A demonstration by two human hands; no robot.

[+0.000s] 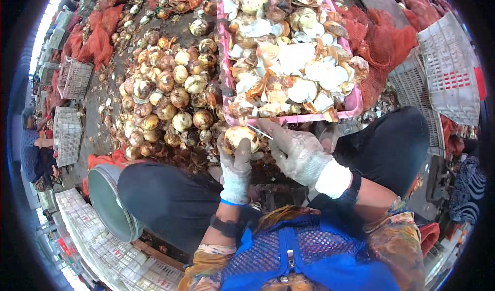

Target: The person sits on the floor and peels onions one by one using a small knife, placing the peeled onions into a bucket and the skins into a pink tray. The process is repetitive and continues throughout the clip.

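Note:
Gloved in grey-white knit, my left hand [237, 167] is closed around an onion [240, 136] with brown outer skin. My right hand [299, 153], in a matching glove, grips a small knife [260, 131] whose thin blade points at the onion's upper right side. The knife's handle is hidden within the glove. Just beyond both hands stands a pink plastic crate [292, 119], heaped with cut onion pieces and peel [288, 59]. To its left lies a pile of whole, unpeeled onions [166, 97] on the ground.
A grey-green bucket [110, 204] tilts beside my left knee [162, 198]. White plastic crates [116, 248] line the lower left, and more crates [448, 66] stack at right. Red mesh sacks [371, 43] lie around. Another person [36, 148] sits at far left, and patterned clothing [466, 190] shows at right.

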